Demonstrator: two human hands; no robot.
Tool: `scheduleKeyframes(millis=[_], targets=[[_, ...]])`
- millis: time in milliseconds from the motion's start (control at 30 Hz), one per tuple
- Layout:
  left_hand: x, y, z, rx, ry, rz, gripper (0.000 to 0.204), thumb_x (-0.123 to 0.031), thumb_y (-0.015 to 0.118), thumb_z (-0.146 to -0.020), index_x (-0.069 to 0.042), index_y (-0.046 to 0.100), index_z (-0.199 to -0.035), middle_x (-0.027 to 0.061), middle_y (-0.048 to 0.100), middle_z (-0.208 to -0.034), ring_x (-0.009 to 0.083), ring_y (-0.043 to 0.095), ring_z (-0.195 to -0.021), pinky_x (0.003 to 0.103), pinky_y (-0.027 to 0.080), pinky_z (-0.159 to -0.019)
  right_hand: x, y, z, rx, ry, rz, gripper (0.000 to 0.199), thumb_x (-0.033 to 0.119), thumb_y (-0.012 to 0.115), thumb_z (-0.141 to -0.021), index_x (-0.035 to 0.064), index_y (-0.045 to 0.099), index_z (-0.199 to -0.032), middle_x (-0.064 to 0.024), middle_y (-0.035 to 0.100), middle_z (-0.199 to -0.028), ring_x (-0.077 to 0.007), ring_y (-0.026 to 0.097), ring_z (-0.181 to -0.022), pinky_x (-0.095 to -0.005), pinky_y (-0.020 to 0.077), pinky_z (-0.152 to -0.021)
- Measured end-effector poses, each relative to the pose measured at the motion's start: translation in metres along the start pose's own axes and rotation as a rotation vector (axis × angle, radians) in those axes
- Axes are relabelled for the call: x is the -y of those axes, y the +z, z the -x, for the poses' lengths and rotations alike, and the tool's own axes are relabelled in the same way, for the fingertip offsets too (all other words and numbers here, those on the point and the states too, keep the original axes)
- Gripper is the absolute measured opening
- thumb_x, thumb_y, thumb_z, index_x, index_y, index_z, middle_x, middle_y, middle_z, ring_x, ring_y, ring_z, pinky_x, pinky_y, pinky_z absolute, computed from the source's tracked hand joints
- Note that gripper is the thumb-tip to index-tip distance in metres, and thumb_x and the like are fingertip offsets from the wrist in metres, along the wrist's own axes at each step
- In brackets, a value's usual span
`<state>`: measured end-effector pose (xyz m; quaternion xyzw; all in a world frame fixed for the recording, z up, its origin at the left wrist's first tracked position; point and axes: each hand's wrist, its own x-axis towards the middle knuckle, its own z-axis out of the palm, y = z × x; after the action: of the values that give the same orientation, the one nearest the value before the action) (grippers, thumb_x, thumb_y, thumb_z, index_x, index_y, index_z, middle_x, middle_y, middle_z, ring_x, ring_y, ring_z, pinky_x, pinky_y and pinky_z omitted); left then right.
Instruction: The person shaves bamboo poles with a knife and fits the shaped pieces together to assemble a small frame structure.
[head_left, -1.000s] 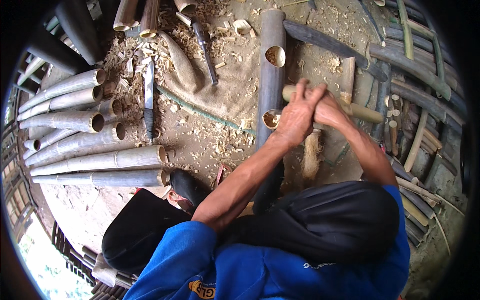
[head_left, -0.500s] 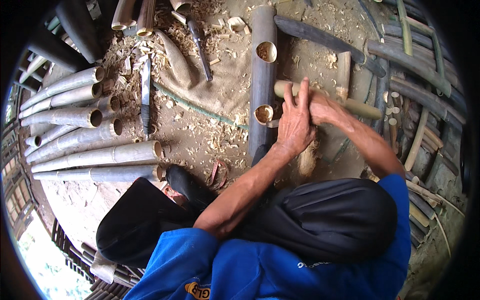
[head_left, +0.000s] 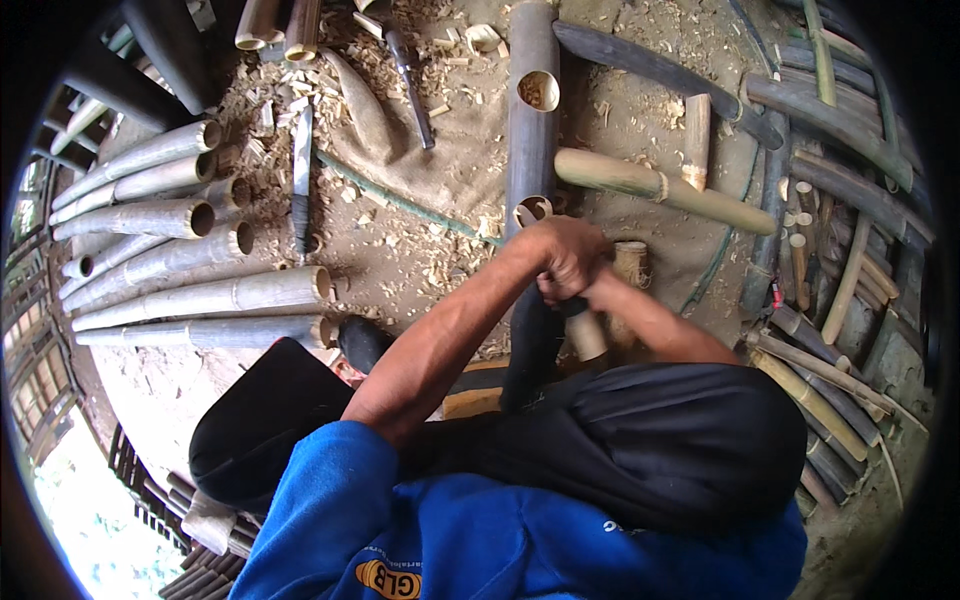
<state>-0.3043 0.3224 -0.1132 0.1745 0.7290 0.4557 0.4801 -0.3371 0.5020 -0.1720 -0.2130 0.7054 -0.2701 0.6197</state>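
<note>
In front of me lies a dark grey bamboo pole (head_left: 531,150) with two round holes cut in its upper side. Both my hands are together beside its nearer hole (head_left: 533,208). My left hand (head_left: 568,248) is closed, on top, over the tool's handle. Beneath it my right hand (head_left: 566,287) is also closed round the handle. The handle (head_left: 587,338), pale with a dark band, sticks out toward me; it looks like a chisel's. My hands mostly hide the blade, which points to the nearer hole. Inside the farther hole (head_left: 538,91) are pale shavings.
A pale green bamboo stick (head_left: 665,190) and a short stub (head_left: 697,140) lie right of the pole. Near my hands stands a pale stump (head_left: 631,262). A long knife (head_left: 301,180) and another chisel (head_left: 409,88) lie left, among shavings. Bamboo tubes (head_left: 205,290) are stacked at far left.
Both hands have come off the spot over the green stick and moved nearer to me. My left hand's spread fingers have closed, and both hands now grip the chisel handle.
</note>
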Motion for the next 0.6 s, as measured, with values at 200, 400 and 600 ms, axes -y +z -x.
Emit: scheduleKeyframes(millis=[200,400,600], targets=[[-0.031,0.053,-0.018,-1.412,-0.096,0.391,0.091,0.004,0.072,-0.062,-0.007,0.035,-0.144,0.0262,0.046,-0.126,0.0468,0.055,-0.113,0.046,0.05,-0.098,0.1,-0.066,-0.002,0.159,-0.24,1.077,0.035,0.018,0.069,-0.078,0.0052,0.065,-0.11,-0.0222,0.067,-0.107,-0.0359,0.064,-0.102,-0.0456,0.0489,-0.091],[-0.007,0.044,-0.011,-0.877,0.05,0.198,0.089,-0.004,0.076,-0.054,-0.007,0.048,-0.138,0.0254,0.06,-0.116,0.0415,0.059,-0.111,0.045,0.051,-0.097,0.016,-0.022,-0.007,-0.005,-0.023,0.198,0.048,0.011,0.065,-0.086,0.0099,0.051,-0.132,-0.0171,0.048,-0.139,-0.0209,0.041,-0.134,-0.0335,0.0335,-0.113],[0.012,0.031,0.0,-0.54,0.064,0.072,0.08,-0.008,0.074,-0.05,-0.009,0.057,-0.128,0.0216,0.068,-0.109,0.038,0.06,-0.113,0.044,0.052,-0.094,0.026,0.01,-0.001,0.004,0.068,-0.007,0.036,0.015,0.064,-0.088,0.0095,0.059,-0.123,-0.0175,0.062,-0.122,-0.0271,0.059,-0.114,-0.0387,0.0469,-0.1]])
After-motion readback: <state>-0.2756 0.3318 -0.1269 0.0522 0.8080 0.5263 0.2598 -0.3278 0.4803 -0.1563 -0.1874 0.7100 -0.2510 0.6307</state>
